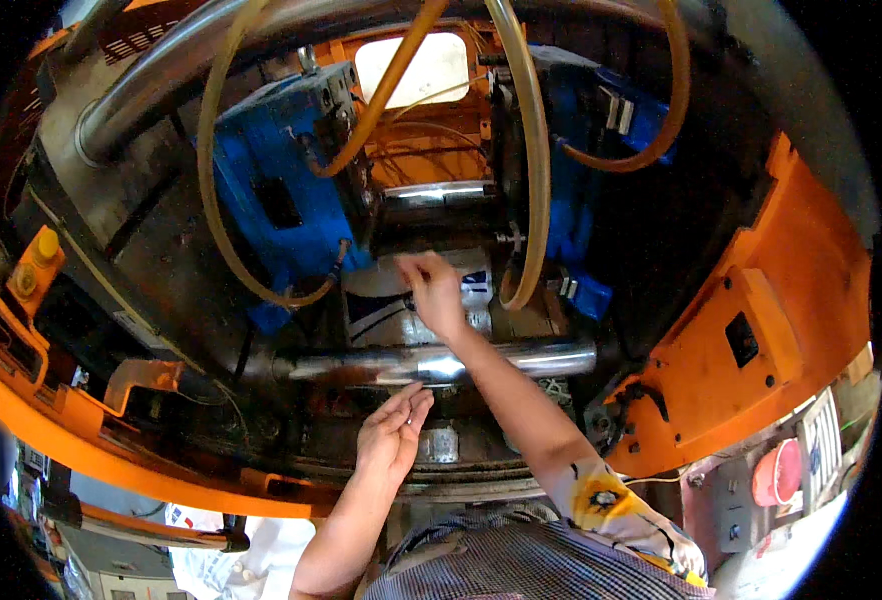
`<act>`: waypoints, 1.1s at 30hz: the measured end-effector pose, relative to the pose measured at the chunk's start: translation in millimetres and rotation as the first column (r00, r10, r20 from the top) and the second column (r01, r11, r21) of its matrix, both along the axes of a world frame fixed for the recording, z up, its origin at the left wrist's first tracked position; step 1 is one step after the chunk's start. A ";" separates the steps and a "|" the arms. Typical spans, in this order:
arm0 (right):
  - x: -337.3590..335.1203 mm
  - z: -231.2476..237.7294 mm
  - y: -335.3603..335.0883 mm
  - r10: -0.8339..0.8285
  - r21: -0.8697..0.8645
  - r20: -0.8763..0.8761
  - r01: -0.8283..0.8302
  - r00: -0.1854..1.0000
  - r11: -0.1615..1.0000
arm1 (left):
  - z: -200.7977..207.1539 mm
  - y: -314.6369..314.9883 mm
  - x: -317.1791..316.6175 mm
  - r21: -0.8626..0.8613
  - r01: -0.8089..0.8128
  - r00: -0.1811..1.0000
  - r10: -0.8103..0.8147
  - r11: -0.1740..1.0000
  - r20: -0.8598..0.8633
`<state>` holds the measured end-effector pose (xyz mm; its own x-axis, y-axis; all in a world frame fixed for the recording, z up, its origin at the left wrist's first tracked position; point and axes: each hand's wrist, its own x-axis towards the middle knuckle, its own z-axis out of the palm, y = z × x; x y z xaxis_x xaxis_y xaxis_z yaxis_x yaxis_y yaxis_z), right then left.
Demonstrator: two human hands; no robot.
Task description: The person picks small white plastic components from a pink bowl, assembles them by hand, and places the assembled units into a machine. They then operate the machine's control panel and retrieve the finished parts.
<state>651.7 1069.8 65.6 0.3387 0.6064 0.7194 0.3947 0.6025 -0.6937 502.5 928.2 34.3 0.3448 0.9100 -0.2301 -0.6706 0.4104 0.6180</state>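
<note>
My right hand reaches over the shiny steel bar into the gap between two blue mould halves, the left one and the right one. Its fingers are curled together above a white sheet with dark markings; anything in them is too small to make out. On the near side of the bar, just below it, is my left hand, palm partly up. The thumb and fingers there are drawn together, and whatever they may hold is hidden.
Amber hoses loop down from above around the mould halves. A second steel bar crosses farther back. Orange machine panels flank the opening. White bags lie at lower left, a pink tub at lower right.
</note>
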 end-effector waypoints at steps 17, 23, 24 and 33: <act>-16.4 -13.8 204.4 -0.243 -0.136 -0.143 0.224 0.959 0.965 | 12.3 -9.2 -17.0 -0.040 -0.072 0.993 0.068 0.997 -0.094; -17.1 -16.3 206.6 -0.259 -0.082 -0.080 0.253 0.963 0.964 | 9.8 -6.6 -13.5 -0.026 -0.075 0.994 0.073 0.997 -0.077; -18.3 -16.3 206.9 -0.247 -0.052 -0.080 0.243 0.966 0.969 | 9.3 -6.4 -13.8 -0.026 -0.076 0.994 0.073 0.997 -0.078; -19.9 -19.0 213.9 -0.273 -0.162 -0.093 0.256 0.957 0.953 | 6.9 -9.9 -14.9 -0.002 -0.077 0.995 0.077 0.997 -0.066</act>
<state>631.7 1283.7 46.6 0.5751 0.5799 0.5770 0.4404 0.3750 -0.8157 487.5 918.3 41.2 0.2576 0.9322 -0.2543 -0.6579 0.3620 0.6604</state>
